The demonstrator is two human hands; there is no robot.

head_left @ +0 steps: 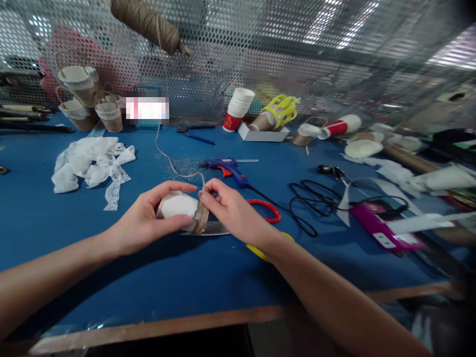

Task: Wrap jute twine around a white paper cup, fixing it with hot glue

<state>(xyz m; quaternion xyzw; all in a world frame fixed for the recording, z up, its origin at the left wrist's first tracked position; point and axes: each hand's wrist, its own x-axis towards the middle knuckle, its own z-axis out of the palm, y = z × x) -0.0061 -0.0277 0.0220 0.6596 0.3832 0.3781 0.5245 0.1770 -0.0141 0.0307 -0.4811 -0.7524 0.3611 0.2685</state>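
Note:
A white paper cup [177, 205] lies on its side in my left hand [148, 210], whose thumb and fingers wrap around it. Brown twine [202, 217] circles the cup's right end. My right hand [232, 206] pinches the twine at that end, thumb against fingers. From there the loose strand [168, 158] runs up to a large twine spool [147, 25] at the mesh. Scissors with red and yellow handles [273, 210] lie partly under my right hand and forearm, their blades behind the cup.
Beyond my hands lies a blue glue gun [232, 168], its black cord trailing right to a purple power strip [386, 228]. White lace [89, 161] is heaped at left. Twine-wrapped cups [109, 114], pliers [197, 134] and stacked paper cups [238, 109] stand or lie near the mesh.

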